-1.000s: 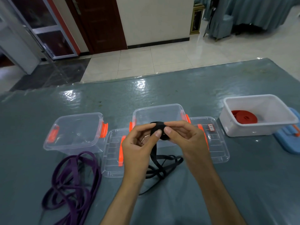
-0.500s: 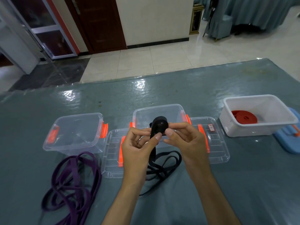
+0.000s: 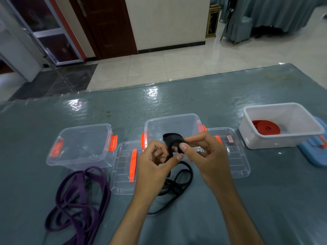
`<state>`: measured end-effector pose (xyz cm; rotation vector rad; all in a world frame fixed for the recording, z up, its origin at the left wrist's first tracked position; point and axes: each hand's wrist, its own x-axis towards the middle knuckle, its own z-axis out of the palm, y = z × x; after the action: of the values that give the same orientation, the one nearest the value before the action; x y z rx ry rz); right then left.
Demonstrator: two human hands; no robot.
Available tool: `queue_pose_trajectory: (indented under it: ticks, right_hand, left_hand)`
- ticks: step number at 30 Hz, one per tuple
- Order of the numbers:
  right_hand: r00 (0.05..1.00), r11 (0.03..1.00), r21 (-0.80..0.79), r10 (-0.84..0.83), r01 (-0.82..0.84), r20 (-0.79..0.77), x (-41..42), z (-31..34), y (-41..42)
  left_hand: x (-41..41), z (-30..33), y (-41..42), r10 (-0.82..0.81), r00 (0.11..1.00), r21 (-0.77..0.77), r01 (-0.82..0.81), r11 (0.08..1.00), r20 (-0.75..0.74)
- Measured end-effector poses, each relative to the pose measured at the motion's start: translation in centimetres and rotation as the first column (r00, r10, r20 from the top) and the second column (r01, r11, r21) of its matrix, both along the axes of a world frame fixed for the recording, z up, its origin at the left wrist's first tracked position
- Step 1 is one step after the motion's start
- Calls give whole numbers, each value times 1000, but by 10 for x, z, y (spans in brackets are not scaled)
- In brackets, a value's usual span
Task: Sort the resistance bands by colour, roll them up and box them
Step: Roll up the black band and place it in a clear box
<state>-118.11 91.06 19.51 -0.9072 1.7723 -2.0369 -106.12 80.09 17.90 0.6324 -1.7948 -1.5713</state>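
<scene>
table (image 3: 230, 89): grey-blue cover under glossy clear film | left: clear box (image 3: 79, 145), purple band (image 3: 79, 197) loose just near of it | centre: clear box (image 3: 172, 124), a clear lid (image 3: 123, 167) either side, black band (image 3: 178, 184) tail | right: white box (image 3: 281, 138), blue lid (image 3: 315, 152)

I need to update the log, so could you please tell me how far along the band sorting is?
Done: the red band lies rolled in the white box. In hand: the left hand and right hand are rolling the black band, much of it loose on the table. Left: the purple band lies unrolled, and both clear boxes look empty.
</scene>
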Motion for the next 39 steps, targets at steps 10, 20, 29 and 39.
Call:
queue_pose_trajectory:
  ticks: [10, 20, 29, 39]
  right_hand:
    - [991, 991, 51, 124, -127, 53, -10, -3, 9]
    - [972, 993, -88, 98, -81, 214, -8, -3, 12]
    - [964, 990, -79, 129, -113, 232, -7, -9, 5]
    - [977, 992, -108, 78, -57, 201, -2, -16, 4]
  left_hand:
    - [4, -4, 3, -72, 995, 60, 68, 996, 75]
    - [-1, 2, 9, -93, 995, 114, 96, 989, -32]
    - [-4, -2, 16, 93, 993, 165, -80, 983, -76]
    - [-6, -1, 16, 184, 974, 217, -153, 964, -132]
